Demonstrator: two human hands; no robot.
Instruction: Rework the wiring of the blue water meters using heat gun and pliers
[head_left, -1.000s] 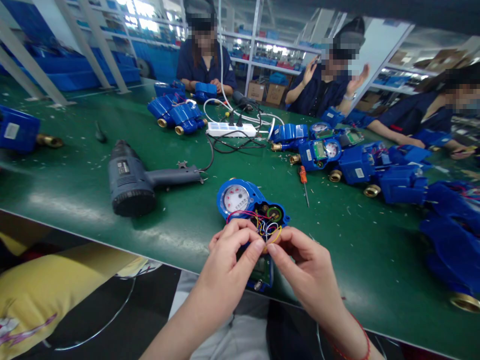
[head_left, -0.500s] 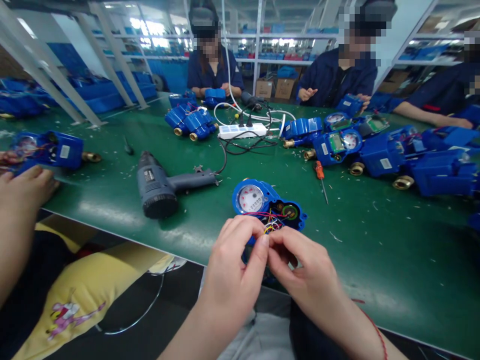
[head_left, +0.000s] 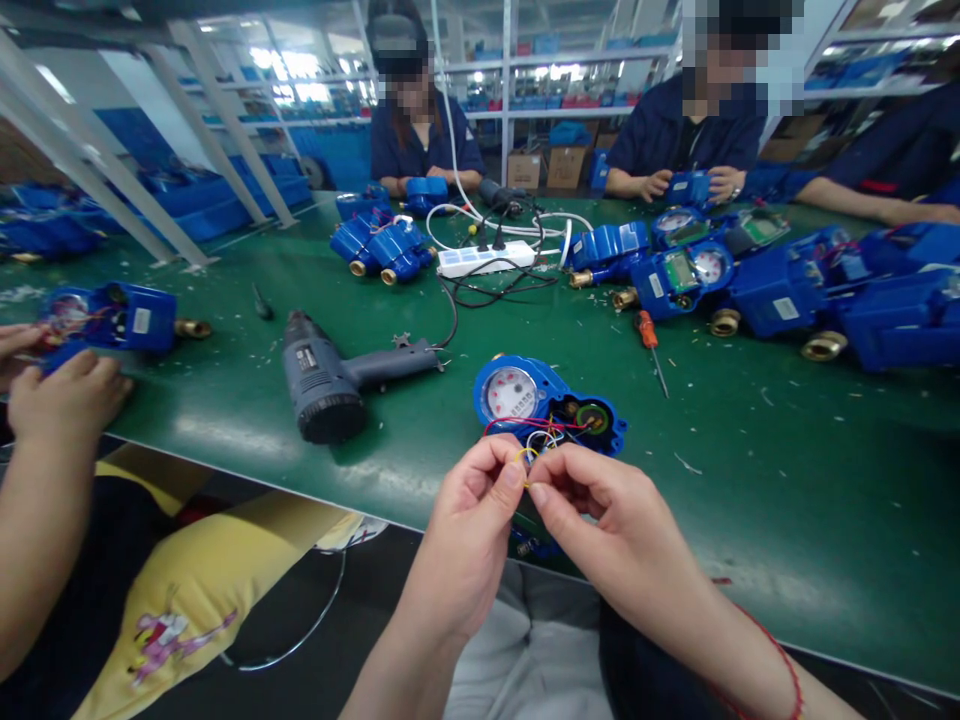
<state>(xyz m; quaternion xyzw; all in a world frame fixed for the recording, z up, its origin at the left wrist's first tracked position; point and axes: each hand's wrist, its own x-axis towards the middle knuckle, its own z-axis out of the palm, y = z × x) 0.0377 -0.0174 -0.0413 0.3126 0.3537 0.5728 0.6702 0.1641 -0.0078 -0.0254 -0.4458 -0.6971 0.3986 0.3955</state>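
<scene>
A blue water meter (head_left: 551, 385) with a round white dial lies on the table in front of me, its housing uncovered so that red, white and yellow wires show. My left hand (head_left: 480, 500) pinches a thin yellow wire (head_left: 529, 452) between thumb and forefinger, just at the meter's near side. Close beside it, fingertips almost touching, my right hand (head_left: 600, 500) is closed in a pinch at the yellow wire's lower end. The two hands hide the near part of the meter; a dark piece shows below them.
A grey heat gun (head_left: 322, 375) lies to the left, its cord running to a white power strip (head_left: 486, 260). On the right are an orange screwdriver (head_left: 649, 335) and several blue meters (head_left: 780, 300). A co-worker's hands (head_left: 67, 395) handle another meter at far left; other people sit opposite.
Both hands have drawn slightly toward me, and the yellow wire between the fingertips shows more clearly. Across the table, a co-worker now has both hands on a blue meter.
</scene>
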